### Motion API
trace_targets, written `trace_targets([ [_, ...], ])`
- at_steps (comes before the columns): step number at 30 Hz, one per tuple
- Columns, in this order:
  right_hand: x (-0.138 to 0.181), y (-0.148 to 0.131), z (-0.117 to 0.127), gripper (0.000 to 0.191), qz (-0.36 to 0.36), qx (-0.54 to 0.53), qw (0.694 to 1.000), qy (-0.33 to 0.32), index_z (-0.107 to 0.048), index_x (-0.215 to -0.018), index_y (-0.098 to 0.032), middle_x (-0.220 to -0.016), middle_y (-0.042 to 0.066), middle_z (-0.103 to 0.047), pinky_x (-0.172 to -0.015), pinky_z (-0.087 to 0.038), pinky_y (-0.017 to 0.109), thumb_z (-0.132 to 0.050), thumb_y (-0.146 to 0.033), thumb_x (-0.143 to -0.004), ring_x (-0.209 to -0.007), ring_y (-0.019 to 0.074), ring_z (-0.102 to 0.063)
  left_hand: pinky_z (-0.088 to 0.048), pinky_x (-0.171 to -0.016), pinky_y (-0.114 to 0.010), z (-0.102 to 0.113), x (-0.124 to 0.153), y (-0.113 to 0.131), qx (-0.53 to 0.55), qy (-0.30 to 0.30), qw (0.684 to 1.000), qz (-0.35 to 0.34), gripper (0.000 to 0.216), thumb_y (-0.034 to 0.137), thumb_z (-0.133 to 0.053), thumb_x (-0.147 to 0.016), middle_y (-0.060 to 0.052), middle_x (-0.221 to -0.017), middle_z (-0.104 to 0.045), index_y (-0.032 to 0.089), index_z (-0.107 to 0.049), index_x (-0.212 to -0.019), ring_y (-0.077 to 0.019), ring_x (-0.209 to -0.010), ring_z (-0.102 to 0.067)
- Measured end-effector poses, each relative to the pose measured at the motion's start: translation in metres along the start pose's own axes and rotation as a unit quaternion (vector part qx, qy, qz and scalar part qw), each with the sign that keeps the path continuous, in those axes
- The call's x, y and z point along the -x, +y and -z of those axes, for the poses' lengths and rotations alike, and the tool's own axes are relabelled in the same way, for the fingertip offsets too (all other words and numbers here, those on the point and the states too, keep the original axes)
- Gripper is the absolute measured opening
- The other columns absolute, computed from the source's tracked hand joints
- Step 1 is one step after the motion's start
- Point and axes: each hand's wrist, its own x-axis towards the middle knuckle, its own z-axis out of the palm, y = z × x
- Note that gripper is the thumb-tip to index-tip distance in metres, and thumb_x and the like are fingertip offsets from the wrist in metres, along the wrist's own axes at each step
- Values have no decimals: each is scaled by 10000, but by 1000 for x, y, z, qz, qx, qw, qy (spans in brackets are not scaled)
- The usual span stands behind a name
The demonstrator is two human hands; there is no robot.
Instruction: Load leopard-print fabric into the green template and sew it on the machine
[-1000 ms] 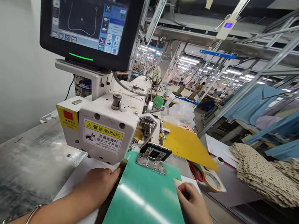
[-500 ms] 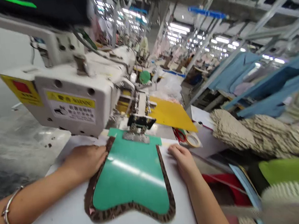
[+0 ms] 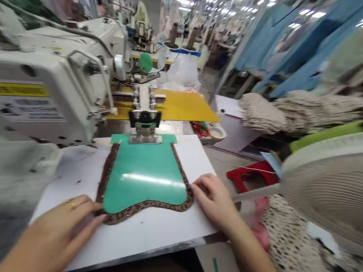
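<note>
A green plastic template lies on a white board, with a brown patterned fabric piece showing as a border around it. A black and metal clamp of the sewing machine grips the template's far edge. My left hand lies flat on the board, fingertips touching the fabric's near left corner. My right hand rests at the near right corner, fingers on the fabric edge.
A yellow panel lies behind the clamp. Red scissors and a tape roll sit to the right. Stacks of spotted fabric and a fan guard fill the right side. A red stool stands below.
The view has tilted down and swung. Both hands slid from the template's far sides, near the clamp, back to its near corners. The template now lies further from me on the board.
</note>
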Motion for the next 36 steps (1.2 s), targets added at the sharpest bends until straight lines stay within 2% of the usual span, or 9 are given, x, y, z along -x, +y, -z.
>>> trace_targets([
  [2, 7, 8, -11, 284, 30, 42, 997, 52, -668, -784, -224, -884, 78, -627, -853, -403, 427, -568, -473, -874, -901, 270, -568, -528, -704, -259, -2, 2, 17, 4, -14, 1000, -11, 221, 420, -509, -966, 15, -888, -694, 276, -676, -962, -159, -795, -688],
  [4, 8, 15, -20, 275, 49, 60, 993, 84, -673, -788, -235, -884, 71, -629, -831, -405, 424, -589, -484, -869, -877, 267, -571, -516, -690, -284, -6, 2, 25, -13, -14, 1000, -4, 204, 336, -486, -980, -13, -857, -660, 233, -653, -924, -177, -789, -659],
  [10, 7, 20, -21, 261, 82, 89, 989, 84, -678, -823, -246, -908, 68, -651, -812, -423, 420, -598, -486, -890, -880, 268, -587, -458, -699, -286, -14, 8, 21, -11, 27, 999, -38, 195, 165, -458, -988, -18, -825, -604, 199, -637, -917, -156, -768, -584],
  [17, 19, 11, -16, 152, 109, 88, 987, 73, -682, -914, -251, -1005, 66, -657, -859, -459, 415, -599, -378, -920, -976, 259, -610, -431, -775, -300, -23, 14, 10, 43, 9, 999, -15, 167, 202, -462, -988, -15, -912, -607, 224, -623, -949, -161, -859, -590],
  [22, 27, 7, -21, 153, 104, 83, 989, 72, -668, -991, -246, -1042, 79, -653, -869, -473, 431, -595, -361, -923, -1001, 268, -601, -439, -771, -295, -22, 12, 7, 7, 22, 999, -38, 160, 204, -469, -982, -12, -921, -627, 224, -625, -953, -159, -843, -613],
  [27, 27, 6, -23, 167, 93, 88, 989, 73, -670, -963, -247, -997, 83, -659, -834, -479, 436, -594, -381, -900, -954, 278, -606, -445, -767, -305, -22, 13, 6, -23, 13, 997, -68, 176, 191, -460, -979, -19, -924, -636, 227, -632, -967, -169, -850, -621],
  [33, 26, 7, -16, 249, 61, 10, 996, 69, -661, -907, -255, -969, 58, -662, -844, -472, 387, -458, -362, -1002, -956, 238, -612, -447, -742, -310, -19, 13, 5, -48, 5, 996, -74, 173, 189, -460, -969, -25, -936, -643, 229, -624, -931, -180, -851, -638],
  [36, 28, 7, -14, 218, 52, 3, 996, 68, -666, -898, -249, -966, 59, -654, -844, -466, 384, -506, -373, -978, -951, 238, -605, -445, -736, -306, -17, 12, 8, -40, 5, 998, -56, 179, 204, -462, -972, -15, -922, -647, 227, -631, -917, -172, -831, -637],
])
